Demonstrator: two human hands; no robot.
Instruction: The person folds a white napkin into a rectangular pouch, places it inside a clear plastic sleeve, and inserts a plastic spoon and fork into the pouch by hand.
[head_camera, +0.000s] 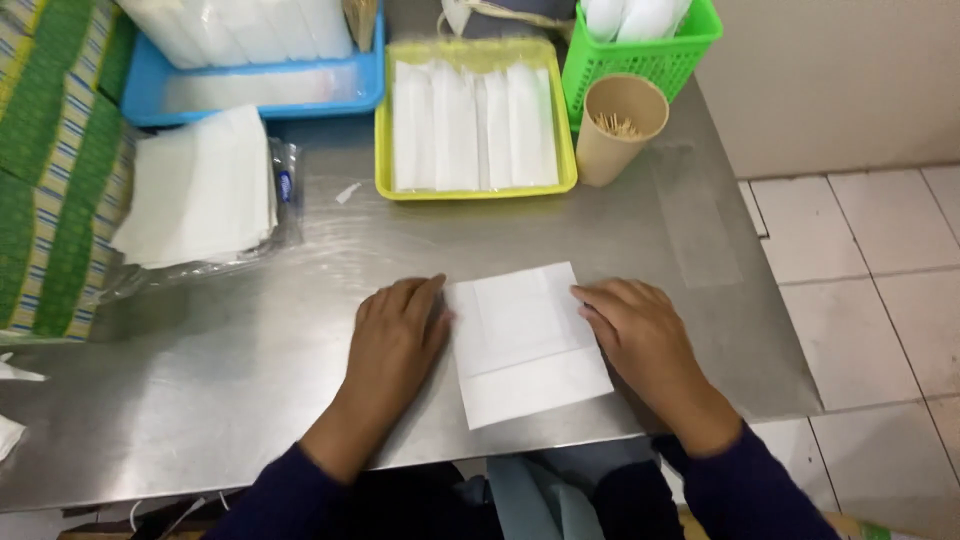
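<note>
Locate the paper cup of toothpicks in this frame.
In the head view, the paper cup stands upright at the far right of the steel table, between the yellow tray of folded napkins and the green basket.

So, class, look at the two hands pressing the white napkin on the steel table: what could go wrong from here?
1. The napkin lies near the table's front edge; a push from the left hand or right hand might slide it off.
2. A backward sweep could perhaps tip the paper cup of toothpicks.
3. The loose napkin stack may scatter if brushed.
</note>
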